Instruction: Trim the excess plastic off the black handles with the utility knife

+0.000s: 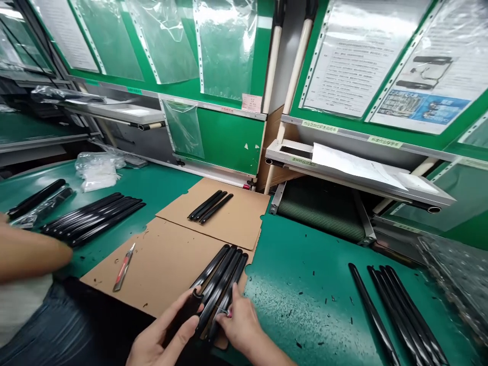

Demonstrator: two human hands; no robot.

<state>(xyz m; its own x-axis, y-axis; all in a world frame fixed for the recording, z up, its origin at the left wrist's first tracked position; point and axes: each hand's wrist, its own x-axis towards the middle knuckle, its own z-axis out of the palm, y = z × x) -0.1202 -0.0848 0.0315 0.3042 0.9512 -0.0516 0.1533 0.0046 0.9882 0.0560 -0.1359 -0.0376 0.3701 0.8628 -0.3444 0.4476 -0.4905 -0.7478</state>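
My left hand [163, 330] is closed around a glossy black plastic strip [186, 310], whose end points up toward the cardboard. Close beside it, my right hand [242, 320] pinches a small craft knife; a thin metal blade [221, 309] and a bit of reddish handle show, the rest is hidden in the fingers. The blade is near the held strip; I cannot tell whether it touches. Several similar black strips [224, 269] lie side by side under and ahead of both hands, on a cardboard sheet [168, 259].
Another craft knife [125, 267] lies on the cardboard. More strips [209, 206] rest further back, others [95, 218] at left, others [404, 305] at right. Black scraps dot the green table [293, 305]. A co-worker's arm [30, 251] reaches in from the left. Bubble wrap [457, 284] stands at right.
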